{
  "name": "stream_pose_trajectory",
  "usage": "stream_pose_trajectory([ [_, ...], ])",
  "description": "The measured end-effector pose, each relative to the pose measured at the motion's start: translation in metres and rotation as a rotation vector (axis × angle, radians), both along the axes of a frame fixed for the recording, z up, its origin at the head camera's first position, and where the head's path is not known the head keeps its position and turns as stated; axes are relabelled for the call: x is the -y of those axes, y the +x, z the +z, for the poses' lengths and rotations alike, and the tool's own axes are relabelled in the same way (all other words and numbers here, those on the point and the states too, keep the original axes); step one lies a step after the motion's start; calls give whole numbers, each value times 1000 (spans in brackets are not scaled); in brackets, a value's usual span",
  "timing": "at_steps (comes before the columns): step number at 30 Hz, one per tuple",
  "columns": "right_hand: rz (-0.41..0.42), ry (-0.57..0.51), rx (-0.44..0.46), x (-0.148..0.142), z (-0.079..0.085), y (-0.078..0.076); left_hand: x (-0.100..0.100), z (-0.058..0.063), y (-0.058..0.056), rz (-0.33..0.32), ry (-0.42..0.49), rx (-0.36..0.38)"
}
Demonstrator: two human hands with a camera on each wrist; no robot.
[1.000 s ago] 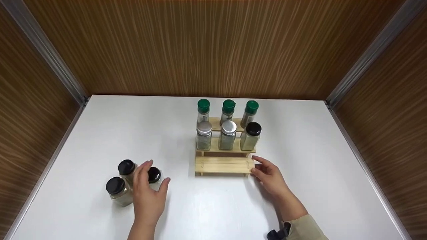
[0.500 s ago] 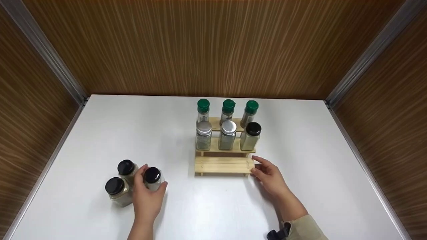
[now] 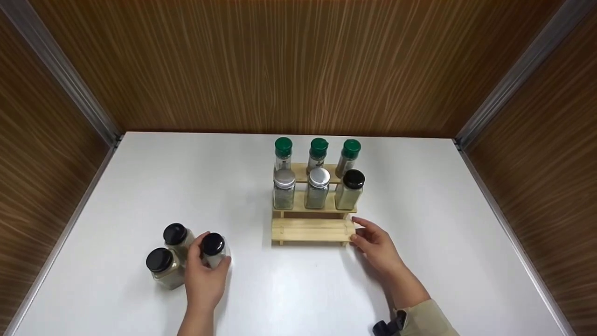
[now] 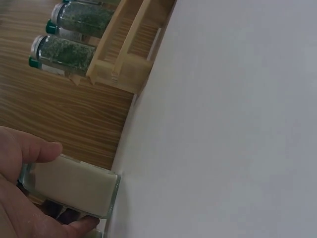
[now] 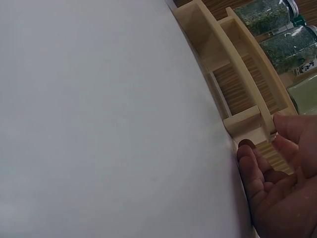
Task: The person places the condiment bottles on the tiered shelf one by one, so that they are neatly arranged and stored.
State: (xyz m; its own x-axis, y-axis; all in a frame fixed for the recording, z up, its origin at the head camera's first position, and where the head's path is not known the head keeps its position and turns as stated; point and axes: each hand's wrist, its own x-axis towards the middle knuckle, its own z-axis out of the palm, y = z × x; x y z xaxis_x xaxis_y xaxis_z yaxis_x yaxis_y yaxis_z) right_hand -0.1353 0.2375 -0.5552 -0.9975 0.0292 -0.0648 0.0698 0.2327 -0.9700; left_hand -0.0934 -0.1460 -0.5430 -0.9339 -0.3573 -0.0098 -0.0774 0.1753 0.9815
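My left hand (image 3: 204, 282) grips a square glass spice jar (image 3: 214, 245) with a black lid, thumb on one side and fingers on the other. In the left wrist view the held jar (image 4: 74, 186) shows pale powder inside, its base close to the white table. Two more black-lidded jars, one behind (image 3: 176, 235) and one in front (image 3: 162, 264), stand just left of that hand. My right hand (image 3: 380, 251) pinches the right end of the bottom tier of a wooden spice rack (image 3: 312, 230). That tier is bare.
On the rack's middle tier stand two silver-lidded jars (image 3: 317, 189) and a black-lidded jar (image 3: 350, 191). Green-capped bottles (image 3: 283, 148) line the top tier. Wood-grain panels (image 3: 298, 65) enclose the white table (image 3: 419, 196) at the back and sides.
My left hand has closed from spread fingers onto the near black-lidded jar, with its thumb now against the glass. The right hand keeps its place at the rack.
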Motion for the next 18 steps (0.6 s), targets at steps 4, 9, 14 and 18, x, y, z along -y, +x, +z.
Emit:
stream_pose_trajectory([
  [4, 5, 5, -11, 0, 0, 1, -1, -1, 1, 12, 9, -26],
  [9, -2, 4, 9, 0, 0, 0, -5, 0, 1, 21, 14, -50],
  [14, -12, -10, 41, 0, 1, -1, -10, 8, 1, 0, -7, -109],
  [18, -13, -9, 44, 1, 3, 1, -13, 15, -3, -67, 13, -134],
])
